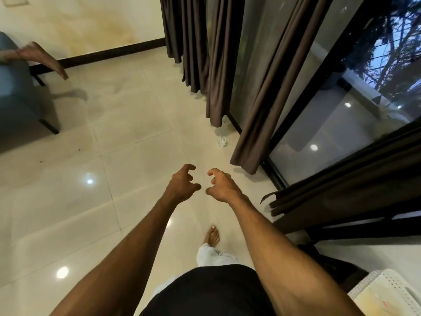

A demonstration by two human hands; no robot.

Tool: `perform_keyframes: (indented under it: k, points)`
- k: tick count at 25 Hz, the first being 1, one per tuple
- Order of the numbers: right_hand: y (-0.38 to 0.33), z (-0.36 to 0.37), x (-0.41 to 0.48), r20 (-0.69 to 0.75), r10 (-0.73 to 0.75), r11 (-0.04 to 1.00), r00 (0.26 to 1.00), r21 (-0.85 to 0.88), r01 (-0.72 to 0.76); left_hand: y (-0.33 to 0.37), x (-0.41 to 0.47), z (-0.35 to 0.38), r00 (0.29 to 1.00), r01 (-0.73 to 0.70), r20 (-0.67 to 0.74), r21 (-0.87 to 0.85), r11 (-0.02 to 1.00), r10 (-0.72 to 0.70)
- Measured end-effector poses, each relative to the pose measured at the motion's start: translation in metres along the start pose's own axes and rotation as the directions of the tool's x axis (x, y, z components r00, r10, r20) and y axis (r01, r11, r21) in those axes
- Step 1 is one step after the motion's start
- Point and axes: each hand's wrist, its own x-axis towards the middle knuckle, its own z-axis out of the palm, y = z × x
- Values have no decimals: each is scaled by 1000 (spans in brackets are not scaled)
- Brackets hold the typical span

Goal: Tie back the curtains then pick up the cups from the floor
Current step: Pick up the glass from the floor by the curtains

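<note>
Both hands are extended ahead at centre frame, apart from each other and touching nothing. My left hand (182, 181) has its fingers half-curled and spread, and it holds nothing; my right hand (224, 185) is the same, thumb and fingers hooked and empty.

Curtains: the nearest hanging curtain panel (257, 106) lies up and to the right of my right hand; its long axis runs on a slant from the hem at centre right to the top edge; the right hand is plainly the nearer one. A second bunch of curtain (341, 192) lies across the lower right of the frame; I cannot tell whether it is tied. Further panels (189, 42) hang at top centre. The fabric is dark brown, matte and heavy, falling in deep vertical folds.

Cup: one clear plastic cup (222, 141) is on the floor above my hands in the frame, just left of the nearest panel's hem; it is small and translucent, and I cannot tell whether it is upright; it is nearer my right hand.

Surroundings: glossy cream floor tiles (109, 137) carrying lamp reflections; a black-framed glass door (337, 124) behind the panels; a grey upholstered chair (20, 103) at the left edge.

Judgement: the curtain comes first, and the next reach goes up and right.
</note>
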Motion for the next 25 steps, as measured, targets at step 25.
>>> perform_keyframes:
  k: [25]
  points:
    - [-182, -54, 260, -92, 219, 957, 971, 213, -196, 34, 306, -185, 968, -139, 233, 196, 971, 91]
